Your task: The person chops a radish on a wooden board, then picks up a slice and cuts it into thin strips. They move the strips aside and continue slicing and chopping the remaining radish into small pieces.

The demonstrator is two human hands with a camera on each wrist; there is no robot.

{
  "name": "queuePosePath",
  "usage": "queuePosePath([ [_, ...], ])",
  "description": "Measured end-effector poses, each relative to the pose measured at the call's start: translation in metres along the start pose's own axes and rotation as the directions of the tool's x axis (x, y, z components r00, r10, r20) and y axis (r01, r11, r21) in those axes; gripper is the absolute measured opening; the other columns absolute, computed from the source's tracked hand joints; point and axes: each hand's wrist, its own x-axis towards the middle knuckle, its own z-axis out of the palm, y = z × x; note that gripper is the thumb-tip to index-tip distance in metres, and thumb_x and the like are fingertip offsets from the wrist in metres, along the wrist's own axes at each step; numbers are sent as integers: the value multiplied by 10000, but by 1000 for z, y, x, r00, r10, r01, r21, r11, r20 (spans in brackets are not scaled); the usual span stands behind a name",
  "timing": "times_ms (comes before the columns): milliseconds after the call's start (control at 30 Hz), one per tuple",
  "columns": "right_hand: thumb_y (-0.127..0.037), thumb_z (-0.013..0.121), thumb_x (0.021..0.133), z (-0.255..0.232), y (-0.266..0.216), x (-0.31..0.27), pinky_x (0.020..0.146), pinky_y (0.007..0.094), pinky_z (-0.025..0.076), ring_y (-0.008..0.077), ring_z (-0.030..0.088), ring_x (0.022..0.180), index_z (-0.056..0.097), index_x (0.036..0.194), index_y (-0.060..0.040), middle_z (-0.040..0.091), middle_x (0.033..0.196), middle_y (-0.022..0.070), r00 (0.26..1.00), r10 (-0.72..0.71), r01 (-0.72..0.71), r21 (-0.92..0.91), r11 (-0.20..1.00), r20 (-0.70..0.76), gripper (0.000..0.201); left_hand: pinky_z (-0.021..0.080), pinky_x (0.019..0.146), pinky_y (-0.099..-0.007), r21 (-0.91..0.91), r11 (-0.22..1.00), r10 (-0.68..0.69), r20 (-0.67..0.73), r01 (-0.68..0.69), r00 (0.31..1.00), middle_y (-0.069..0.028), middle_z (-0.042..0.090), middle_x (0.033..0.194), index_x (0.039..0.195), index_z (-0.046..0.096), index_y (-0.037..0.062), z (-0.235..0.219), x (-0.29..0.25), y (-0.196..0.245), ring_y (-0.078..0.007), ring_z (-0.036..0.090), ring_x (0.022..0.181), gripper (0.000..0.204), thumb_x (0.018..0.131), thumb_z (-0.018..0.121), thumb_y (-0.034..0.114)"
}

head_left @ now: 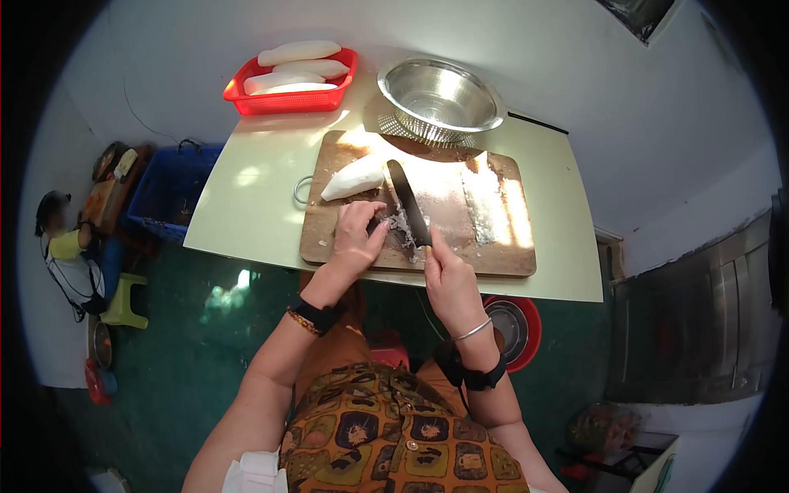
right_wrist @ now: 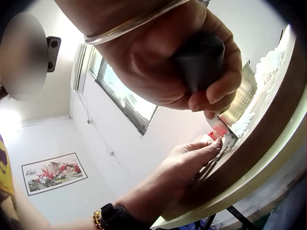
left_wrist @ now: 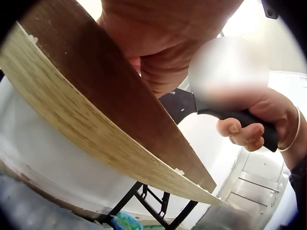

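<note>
My right hand grips the black handle of a kitchen knife, its broad dark blade reaching forward over the wooden cutting board. Left of the blade, my left hand rests on the board, bent fingers and thumb around finely cut white radish pieces. The fingertips sit close beside the blade in the right wrist view. A peeled white radish piece lies at the board's left, beyond my left hand. Diced radish forms a band along the board's right side.
At the back of the table, a red basket holds several whole radishes, beside a steel basin resting in a perforated one. A red tub stands below the front edge. Another person is at the far left.
</note>
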Motion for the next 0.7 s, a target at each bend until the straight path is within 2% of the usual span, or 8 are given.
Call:
queuePosePath([
  [67,-152,494,948,-1,-5,-3,634,538,472,453,617,708,479,1343,-34,617,748,281,1000,-10,10,10,1000,-24,413,417,886,-389,-58,998,10,-38,-13,999,-122,621,995,1013,651,28,-4,-2,0,-306,541,956,219,802,665,85],
  [167,-157,491,951,5,-9,-6,630,539,473,451,617,700,467,1353,-33,619,736,273,1000,2,-2,4,1000,8,421,439,860,-380,-77,996,-45,-46,41,998,-122,631,983,1008,652,28,-5,-4,1,-298,555,945,206,805,649,65],
  [267,-163,492,953,17,-7,-6,625,536,474,449,618,696,472,1350,-31,621,726,265,999,39,-37,-110,993,21,419,456,841,-372,-34,999,-14,-47,13,999,-121,636,965,1010,654,27,-6,-4,1,-297,565,929,208,804,645,59],
  [367,-164,491,953,13,-4,-1,622,539,470,452,616,699,470,1347,-30,619,727,268,999,-8,11,-97,995,31,416,457,848,-374,-66,997,-47,-64,43,997,-118,640,962,1000,659,29,-5,-4,1,-296,569,934,198,804,644,57],
  [467,-153,488,951,4,-5,0,623,542,465,455,616,705,465,1341,-25,619,737,272,1000,8,-7,-14,1000,9,411,458,848,-373,-58,997,-55,-57,52,997,-113,644,954,985,663,29,-6,-3,2,-293,570,932,184,803,643,55],
  [567,-150,489,949,-5,-13,0,633,541,464,457,618,722,462,1341,-21,622,759,279,1000,17,-17,-6,1000,-10,413,460,845,-374,-82,995,-66,-96,58,993,-109,647,939,970,667,29,-4,-4,3,-290,571,932,172,802,640,48],
  [700,-149,489,949,6,-2,2,644,540,468,459,619,735,465,1344,-19,623,776,288,1000,11,-10,-60,998,9,417,456,854,-381,-41,998,-45,-81,42,996,-119,641,944,974,666,29,-3,-4,3,-300,568,927,176,800,638,43],
])
